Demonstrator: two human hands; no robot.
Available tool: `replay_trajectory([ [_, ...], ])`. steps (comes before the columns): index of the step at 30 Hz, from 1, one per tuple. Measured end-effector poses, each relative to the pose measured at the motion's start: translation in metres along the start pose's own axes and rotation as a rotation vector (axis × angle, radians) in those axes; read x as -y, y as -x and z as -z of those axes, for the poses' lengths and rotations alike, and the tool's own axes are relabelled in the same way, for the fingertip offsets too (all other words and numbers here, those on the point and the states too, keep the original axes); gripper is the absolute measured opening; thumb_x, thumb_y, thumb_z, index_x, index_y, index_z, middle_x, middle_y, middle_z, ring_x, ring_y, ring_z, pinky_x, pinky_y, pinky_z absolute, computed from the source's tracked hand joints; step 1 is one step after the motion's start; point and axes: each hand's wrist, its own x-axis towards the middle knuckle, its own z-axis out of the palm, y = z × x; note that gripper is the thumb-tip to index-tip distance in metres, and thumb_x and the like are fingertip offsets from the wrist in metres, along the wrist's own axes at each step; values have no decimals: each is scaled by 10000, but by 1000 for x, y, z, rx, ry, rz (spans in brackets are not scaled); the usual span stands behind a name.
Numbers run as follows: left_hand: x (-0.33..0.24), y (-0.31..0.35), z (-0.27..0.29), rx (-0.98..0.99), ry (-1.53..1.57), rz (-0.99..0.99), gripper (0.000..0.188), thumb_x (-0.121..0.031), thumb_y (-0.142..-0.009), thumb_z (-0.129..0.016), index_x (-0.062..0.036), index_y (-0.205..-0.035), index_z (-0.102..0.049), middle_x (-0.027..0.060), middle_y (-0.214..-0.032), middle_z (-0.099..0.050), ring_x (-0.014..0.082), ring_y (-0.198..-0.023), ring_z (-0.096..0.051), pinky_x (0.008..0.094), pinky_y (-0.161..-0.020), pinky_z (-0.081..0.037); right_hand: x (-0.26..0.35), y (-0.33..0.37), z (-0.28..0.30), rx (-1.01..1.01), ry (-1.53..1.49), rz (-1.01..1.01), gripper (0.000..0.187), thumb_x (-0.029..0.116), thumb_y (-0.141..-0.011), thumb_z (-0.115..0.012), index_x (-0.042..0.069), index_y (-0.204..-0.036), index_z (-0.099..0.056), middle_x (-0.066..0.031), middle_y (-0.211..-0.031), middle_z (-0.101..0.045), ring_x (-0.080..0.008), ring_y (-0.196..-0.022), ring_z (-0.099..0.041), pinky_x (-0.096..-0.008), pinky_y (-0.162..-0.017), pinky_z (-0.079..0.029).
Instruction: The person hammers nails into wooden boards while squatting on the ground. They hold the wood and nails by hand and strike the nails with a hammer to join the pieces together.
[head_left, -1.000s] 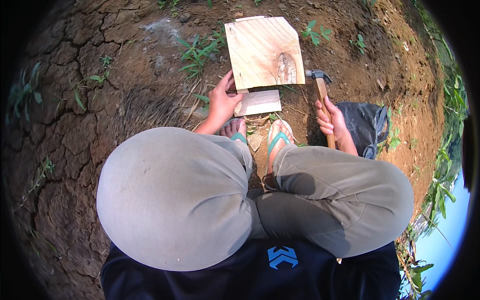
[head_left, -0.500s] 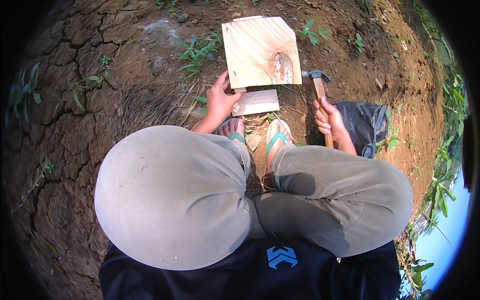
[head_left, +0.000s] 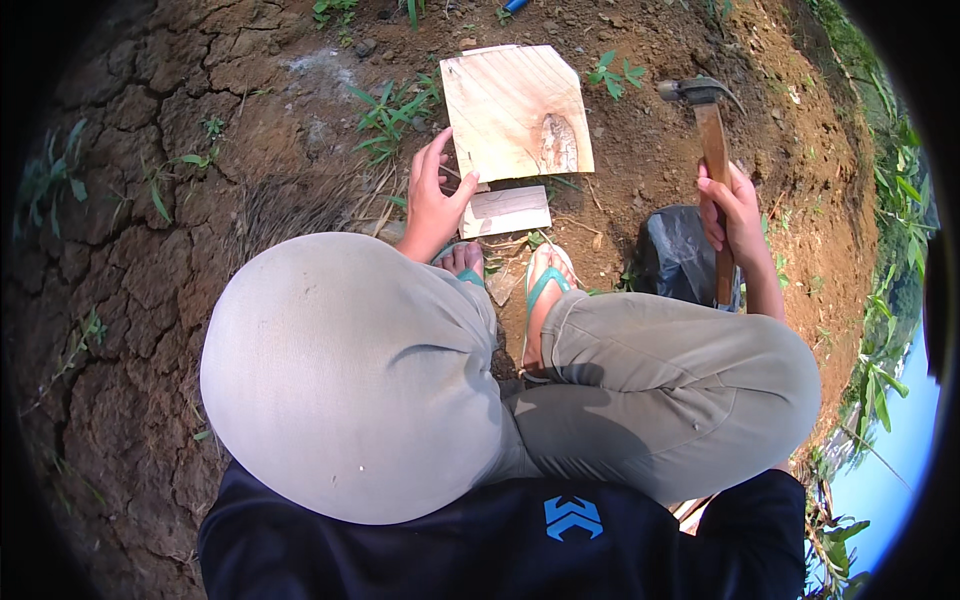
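A pale wooden board (head_left: 505, 110) with a dark knot lies on the ground ahead of my feet, apparently raised on other wood. My left hand (head_left: 432, 205) is at its near-left corner, index finger along the left edge and thumb by the near edge. Beside that thumb, a thin dark mark on the board looks like a nail, too small to be sure. In my right hand (head_left: 735, 215) is a claw hammer (head_left: 712, 140), gripped by its wooden handle, its head up and well right of the board. A smaller wood piece (head_left: 508, 210) lies just nearer than the board.
A black plastic bag (head_left: 672, 255) sits on the ground under my right forearm. My sandalled feet (head_left: 548, 285) are close to the small wood piece. Green weeds (head_left: 390, 120) grow left of the board, and cracked soil (head_left: 130, 200) spreads farther left. A blue object (head_left: 514, 5) shows at the top edge.
The hammer has moved right and away from the board's near-right corner, lifted with my right hand. My left hand's fingers have spread a little at the board's corner.
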Motion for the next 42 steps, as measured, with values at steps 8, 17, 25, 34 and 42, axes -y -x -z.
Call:
replay_trajectory([
  [8, -4, -31, 18, 42, -23, -165, 134, -78, -874, -752, -73, -1005, -783, 93, -985, -747, 241, -935, -695, 345, -846, -537, 130, 6, -59, 238, 922, 171, 286, 180, -905, -606, -17, -1108, -567, -126, -754, -585, -217, -680, -561, -372, -646, -447],
  [17, -1, -27, -7, 57, 147, -125, 144, -6, -865, -736, -46, -995, -786, 84, -964, -766, 194, -895, -718, 309, -802, -550, 77, 50, -148, 146, 388, -139, 342, 217, -996, -562, -26, -1237, -553, -180, -836, -650, -267, -786, -661, -397, -724, -505],
  [25, -2, -27, 0, 29, 194, -138, 127, -67, -815, -807, -74, -942, -808, 71, -927, -741, 175, -873, -685, 305, -755, -534, -8, 63, -214, -208, 329, 101, 321, 219, -1034, -554, 31, -1294, -534, -278, -861, -670, -493, -863, -651, -517, -752, -488],
  [34, 16, -32, -1, 31, 242, -167, 140, -39, -794, -823, -67, -930, -808, 53, -917, -697, 165, -848, -667, 291, -744, -535, -64, 54, -240, -326, 581, 135, 281, 289, -1016, -570, 81, -1206, -561, -275, -868, -691, -551, -854, -616, -602, -866, -447],
  [42, 20, -30, -3, 47, 288, -141, 137, -22, -769, -826, -30, -902, -795, 61, -913, -722, 179, -850, -683, 298, -754, -541, -59, 52, -250, -351, 581, 189, 299, 304, -1013, -567, 101, -1232, -566, -282, -882, -695, -574, -931, -611, -594, -961, -427],
])
